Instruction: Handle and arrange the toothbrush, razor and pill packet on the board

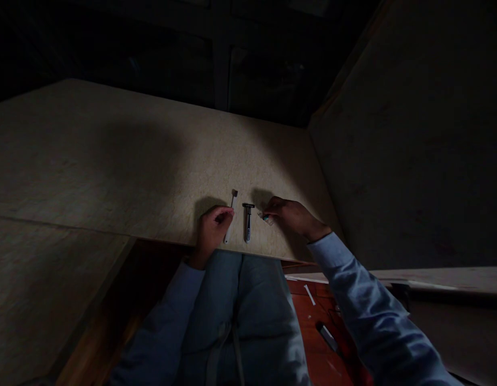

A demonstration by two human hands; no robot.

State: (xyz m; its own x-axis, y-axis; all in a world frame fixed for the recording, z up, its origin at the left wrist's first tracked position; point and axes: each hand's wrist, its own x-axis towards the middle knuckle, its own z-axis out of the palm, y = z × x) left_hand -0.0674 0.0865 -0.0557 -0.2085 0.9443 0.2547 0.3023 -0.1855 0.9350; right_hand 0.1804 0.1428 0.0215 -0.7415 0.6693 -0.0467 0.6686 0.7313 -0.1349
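On a speckled beige countertop [111, 171] near its front edge lie a white toothbrush [231, 214] and a dark razor [247, 221], side by side and pointing away from me. My left hand [211, 231] rests on the counter, fingers curled, fingertips touching the toothbrush handle. My right hand [290, 216], just right of the razor, pinches a small pale object with a blue end [266, 217]. The light is dim, so what this object is stays unclear.
A beige wall panel [413, 161] rises on the right of the counter. Dark cabinets fill the background. Below the counter edge are my blue-clad lap and a reddish wood floor with a dark pen-like item [326, 336] and a white strip [309, 295].
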